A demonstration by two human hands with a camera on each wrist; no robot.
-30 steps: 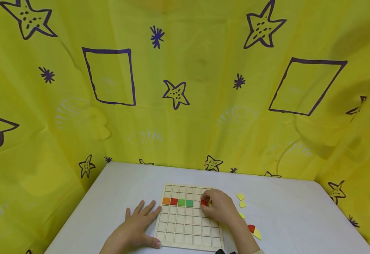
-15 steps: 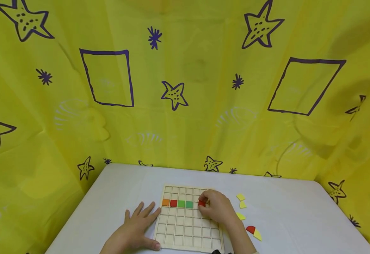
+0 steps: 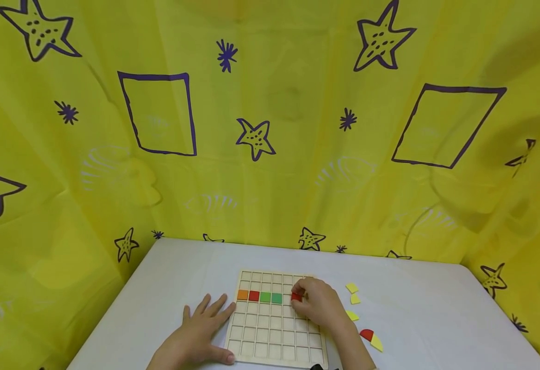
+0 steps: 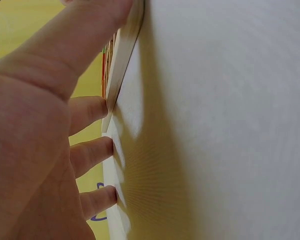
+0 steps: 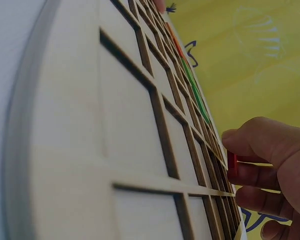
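Note:
A pale wooden grid board (image 3: 270, 334) lies on the white table (image 3: 436, 318). One row of it holds an orange tile (image 3: 242, 295), a red tile (image 3: 253, 296) and two green tiles (image 3: 271, 297). My right hand (image 3: 318, 304) pinches another red tile (image 3: 296, 297) over the same row, right of the green ones; the right wrist view shows that red tile (image 5: 232, 164) edge-on between thumb and fingers. My left hand (image 3: 200, 329) lies flat on the table, its thumb (image 4: 85, 35) and fingers against the board's left edge (image 4: 121, 65).
Loose pieces lie right of the board: yellow tiles (image 3: 352, 293), another yellow one (image 3: 352, 315), and a red quarter-round (image 3: 367, 334) beside a yellow piece (image 3: 376, 343). A yellow star-printed curtain (image 3: 270, 128) closes off the table's back and sides.
My right hand with the red tile has shifted slightly left along the row. The left hand has stayed in place.

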